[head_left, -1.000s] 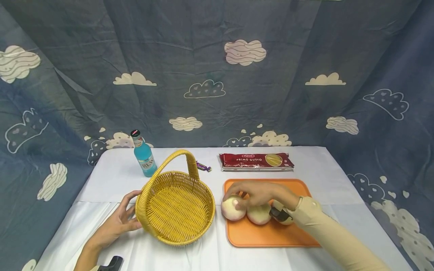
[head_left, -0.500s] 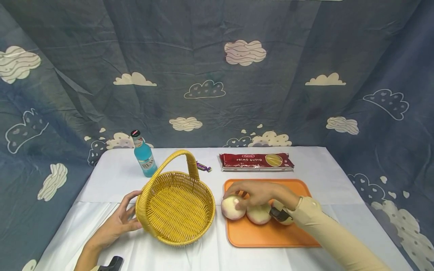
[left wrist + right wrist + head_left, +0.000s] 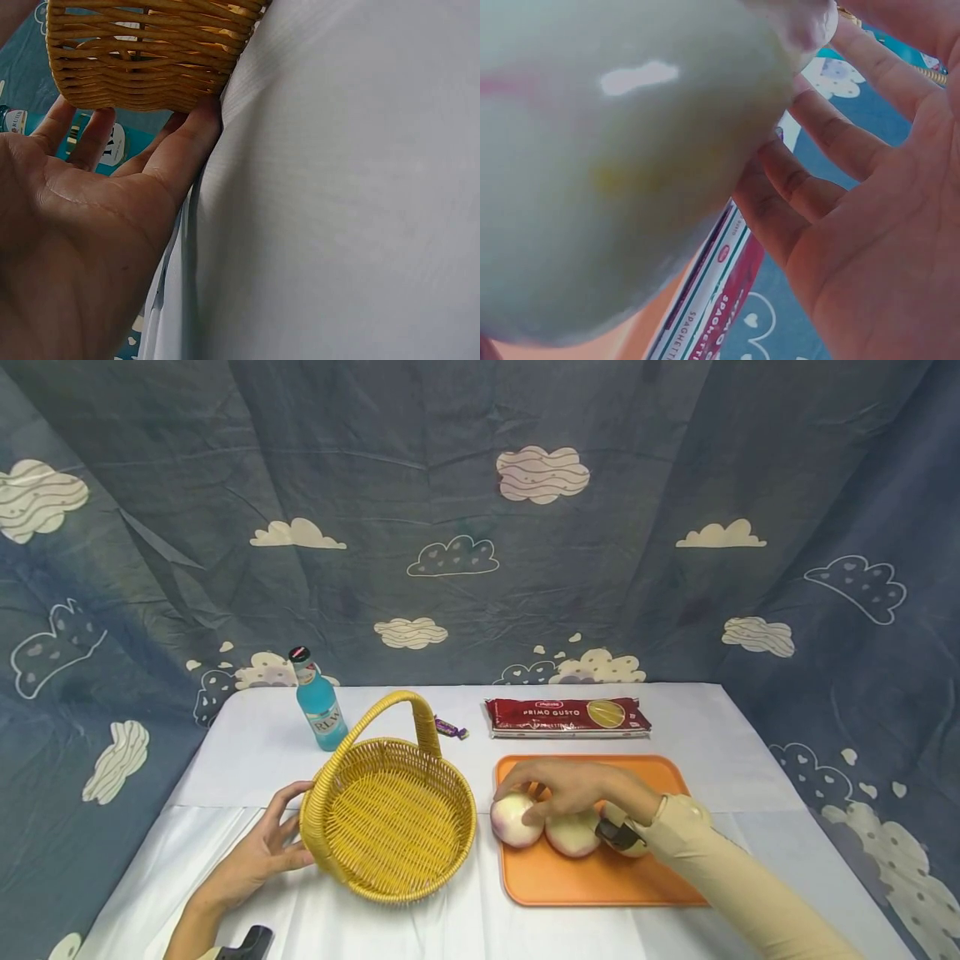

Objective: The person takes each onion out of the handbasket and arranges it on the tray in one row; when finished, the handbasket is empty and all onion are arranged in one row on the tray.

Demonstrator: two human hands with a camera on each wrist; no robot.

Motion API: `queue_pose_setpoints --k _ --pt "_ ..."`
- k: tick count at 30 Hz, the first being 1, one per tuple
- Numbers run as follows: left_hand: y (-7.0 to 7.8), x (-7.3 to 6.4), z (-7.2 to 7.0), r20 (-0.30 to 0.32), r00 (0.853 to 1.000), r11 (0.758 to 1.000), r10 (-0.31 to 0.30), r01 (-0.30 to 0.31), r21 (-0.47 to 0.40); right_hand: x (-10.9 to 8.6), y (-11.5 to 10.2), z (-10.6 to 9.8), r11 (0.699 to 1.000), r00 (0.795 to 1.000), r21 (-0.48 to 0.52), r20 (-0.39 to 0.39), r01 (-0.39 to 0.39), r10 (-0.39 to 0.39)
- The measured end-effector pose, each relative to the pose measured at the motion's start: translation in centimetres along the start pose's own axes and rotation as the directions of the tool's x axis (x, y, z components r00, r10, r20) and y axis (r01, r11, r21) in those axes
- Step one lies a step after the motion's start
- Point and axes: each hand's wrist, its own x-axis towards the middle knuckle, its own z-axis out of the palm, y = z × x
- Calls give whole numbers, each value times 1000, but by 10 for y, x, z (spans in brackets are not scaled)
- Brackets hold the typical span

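Observation:
A yellow wicker basket (image 3: 390, 827) with a tall arched handle stands left of centre. My left hand (image 3: 258, 852) touches its left side, fingers spread; in the left wrist view the fingertips meet the woven wall (image 3: 150, 60). On the orange tray (image 3: 600, 889), several pale pink peaches lie in a row. My right hand (image 3: 566, 789) reaches over them and holds the leftmost peach (image 3: 516, 825) between thumb and fingers. Beside it sits the middle peach (image 3: 573, 835); the right one (image 3: 633, 843) is partly hidden by my wrist. One peach (image 3: 615, 172) fills much of the right wrist view.
Behind the tray lies a red pack of spaghetti (image 3: 567, 718). A bottle of blue drink (image 3: 321, 706) stands upright behind the basket's left, and a small purple-wrapped candy (image 3: 450, 728) lies behind the handle. White cloth covers the table, with a cloud-patterned curtain (image 3: 450, 610) at the back.
The leftmost peach has turned slightly under my right fingers, and more of its pink skin shows. My left hand and the basket have stayed in place.

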Motion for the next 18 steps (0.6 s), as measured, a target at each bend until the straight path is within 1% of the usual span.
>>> queue_pose_setpoints --k 4,13,16,18 --pt "0 1 0 17 1000 1000 19 -19 -13 0 1 1 1000 1000 0 -4 0 0" --pt "0 3 0 18 1000 1000 14 -14 -21 -4 3 2 999 999 17 -27 -32 33" --pt "0 3 1 19 1000 1000 13 -13 -18 -6 4 1 1000 999 8 -34 -21 21" --pt "1 2 1 16 1000 1000 8 -8 -16 -6 3 -1 1000 999 -2 -43 1 -1"
